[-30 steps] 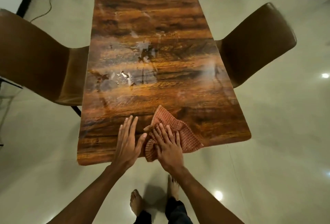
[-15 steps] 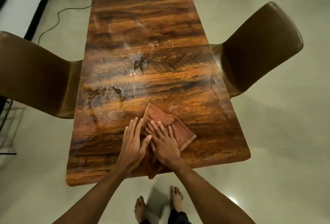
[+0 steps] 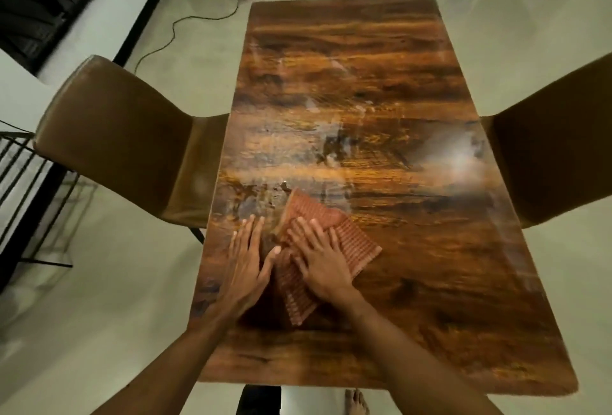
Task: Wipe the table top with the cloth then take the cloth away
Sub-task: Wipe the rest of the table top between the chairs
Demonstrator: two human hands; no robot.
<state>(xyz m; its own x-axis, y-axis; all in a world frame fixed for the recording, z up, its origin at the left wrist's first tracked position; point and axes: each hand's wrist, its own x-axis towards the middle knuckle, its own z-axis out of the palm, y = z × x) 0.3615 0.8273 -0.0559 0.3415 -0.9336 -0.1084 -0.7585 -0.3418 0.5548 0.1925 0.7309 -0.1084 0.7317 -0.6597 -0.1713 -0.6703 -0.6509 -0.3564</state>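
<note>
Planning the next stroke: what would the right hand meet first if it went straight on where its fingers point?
Only wet smears beyond the cloth, it seems; the right hand, flat on it, has free table top ahead.

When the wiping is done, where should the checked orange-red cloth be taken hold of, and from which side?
Probably the checked orange-red cloth at its bare corner on the person's right, pinched from that side: the right hand lies flat on its middle and the left hand lies flat beside its left edge on the wooden table top.
</note>
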